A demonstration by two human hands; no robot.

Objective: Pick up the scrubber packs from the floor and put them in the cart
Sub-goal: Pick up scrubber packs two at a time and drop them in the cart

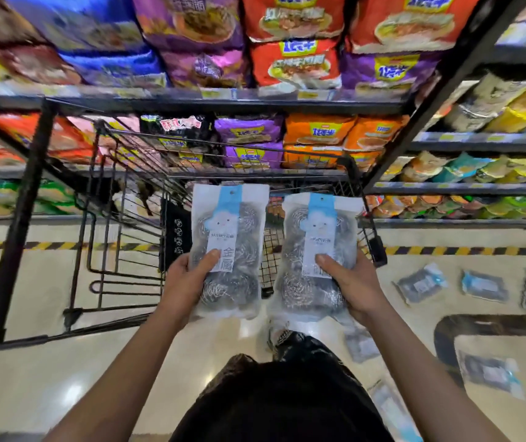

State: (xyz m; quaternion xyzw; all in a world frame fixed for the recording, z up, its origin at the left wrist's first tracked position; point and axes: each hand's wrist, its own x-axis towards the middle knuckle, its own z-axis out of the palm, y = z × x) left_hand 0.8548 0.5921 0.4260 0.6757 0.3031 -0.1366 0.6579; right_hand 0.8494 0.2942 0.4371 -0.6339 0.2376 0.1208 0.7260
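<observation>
— Nearest? Dark patterned garment (287, 393) at the bottom edge, above glossy cream floor tiles (48, 378) catching ceiling glare.

— And the hands? Left hand (188, 282) clamped on the lower part of a clear plastic pack of silver steel-wool scrubbers with a blue-and-white label (228, 247), thumb across the front, fingers hidden behind. Right hand (350, 287) gripping a second, matching scrubber pack (319, 250) the same way. Both packs held upright, side by side, not touching.

— Beyond the fingertips? Black wire shopping cart (121, 237), its rear edge directly behind both packs.

— Right of the right hand? More clear scrubber packs (421, 283) scattered flat on the tiles, some blurred, beside a dark curved floor marking (446, 330).

— Farther out? Yellow-and-black hazard tape (446, 250) along the floor at the base of black metal shelving (223, 100), stacked with orange, purple and blue noodle bags (293, 62).
</observation>
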